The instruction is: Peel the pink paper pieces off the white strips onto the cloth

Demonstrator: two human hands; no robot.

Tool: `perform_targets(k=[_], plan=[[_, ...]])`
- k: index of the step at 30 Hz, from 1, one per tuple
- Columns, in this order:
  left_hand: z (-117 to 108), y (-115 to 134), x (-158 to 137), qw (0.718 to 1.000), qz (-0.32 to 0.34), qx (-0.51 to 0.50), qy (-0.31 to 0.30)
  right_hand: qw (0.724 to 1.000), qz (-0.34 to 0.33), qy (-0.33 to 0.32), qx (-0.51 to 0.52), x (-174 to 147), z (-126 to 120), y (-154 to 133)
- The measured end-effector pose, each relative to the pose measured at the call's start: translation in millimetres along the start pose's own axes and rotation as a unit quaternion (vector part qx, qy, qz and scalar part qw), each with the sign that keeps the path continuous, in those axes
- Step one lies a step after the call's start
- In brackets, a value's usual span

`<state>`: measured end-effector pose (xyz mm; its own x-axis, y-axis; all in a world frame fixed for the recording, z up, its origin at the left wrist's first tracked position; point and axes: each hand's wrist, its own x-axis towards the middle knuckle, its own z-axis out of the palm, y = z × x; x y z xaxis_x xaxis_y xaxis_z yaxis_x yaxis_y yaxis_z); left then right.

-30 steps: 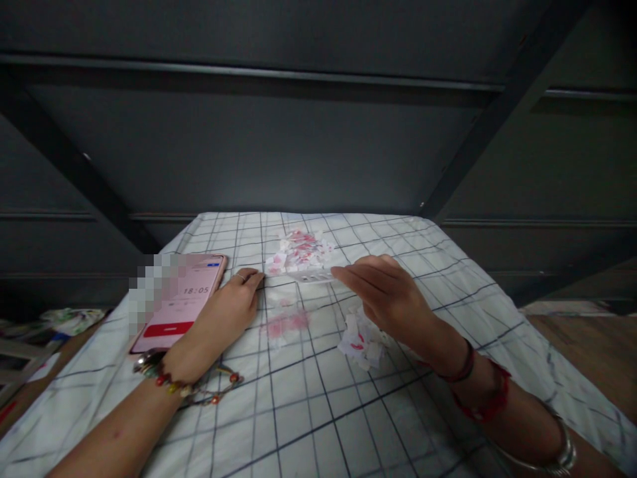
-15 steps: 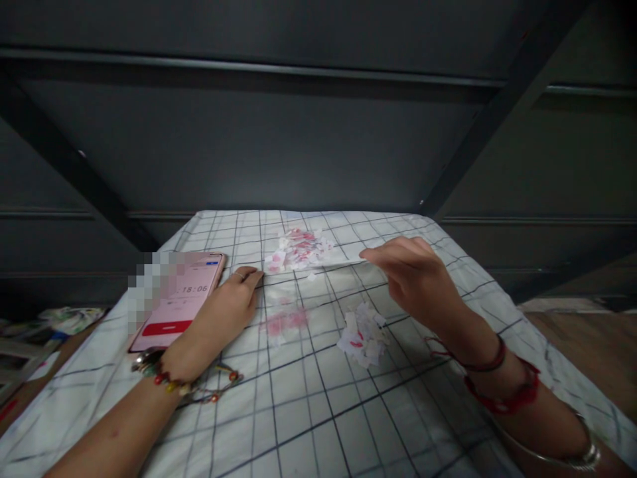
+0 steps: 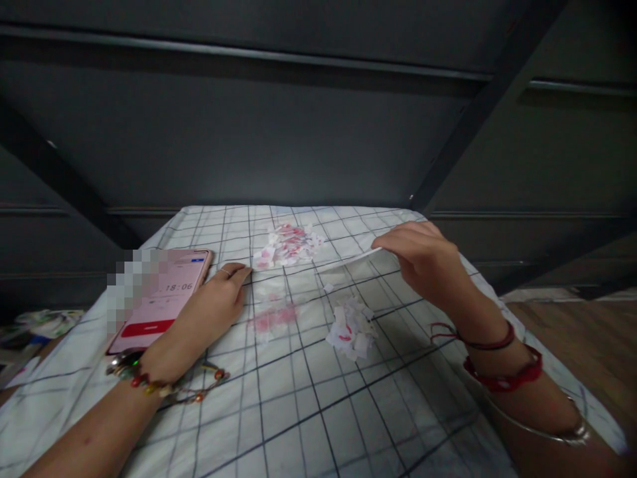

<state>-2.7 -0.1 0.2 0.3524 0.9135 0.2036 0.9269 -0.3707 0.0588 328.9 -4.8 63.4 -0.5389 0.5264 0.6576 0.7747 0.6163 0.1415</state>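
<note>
My right hand (image 3: 423,262) is raised a little over the table, its fingers pinched on a thin white strip (image 3: 365,253). Whether that strip is separate or a lifted fold of cloth, I cannot tell. Its line runs left towards my left hand (image 3: 223,289), which rests low on the cloth with fingers pressed together; what lies under them is hidden. Behind this line sits a heap of torn white and pink paper scraps (image 3: 293,242). In front lie a second pile of mostly white scraps (image 3: 352,328) and a flat, blurry pink patch (image 3: 275,320).
A phone (image 3: 164,292) with a timer on its screen lies left of my left hand. The checked cloth (image 3: 279,411) covers the table. Dark panels (image 3: 259,133) rise behind its far edge, and wooden floor (image 3: 562,332) shows at right.
My right hand has lifted slightly and tilted the white strip up more, with more shadow beneath it. My left hand keeps its place beside the phone. The view has shifted a little.
</note>
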Motion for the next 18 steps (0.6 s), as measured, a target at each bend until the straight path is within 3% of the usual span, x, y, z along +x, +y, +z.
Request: perform_targets(k=[6, 11, 15, 18], plan=[[0, 0, 1, 1.000, 0.011, -0.010, 0.016, 0.997, -0.022, -0.050, 0.052, -2, -4, 11], [-1, 0, 1, 1.000, 0.014, -0.007, 0.012, 1.000, 0.002, 0.006, 0.022, -2, -13, 8], [0, 0, 1, 1.000, 0.011, 0.002, 0.014, 0.997, 0.042, 0.039, -0.046, -1, 5, -1], [0, 0, 0, 1.000, 0.009, 0.005, 0.013, 0.995, 0.044, 0.019, -0.084, 0, 21, -5]])
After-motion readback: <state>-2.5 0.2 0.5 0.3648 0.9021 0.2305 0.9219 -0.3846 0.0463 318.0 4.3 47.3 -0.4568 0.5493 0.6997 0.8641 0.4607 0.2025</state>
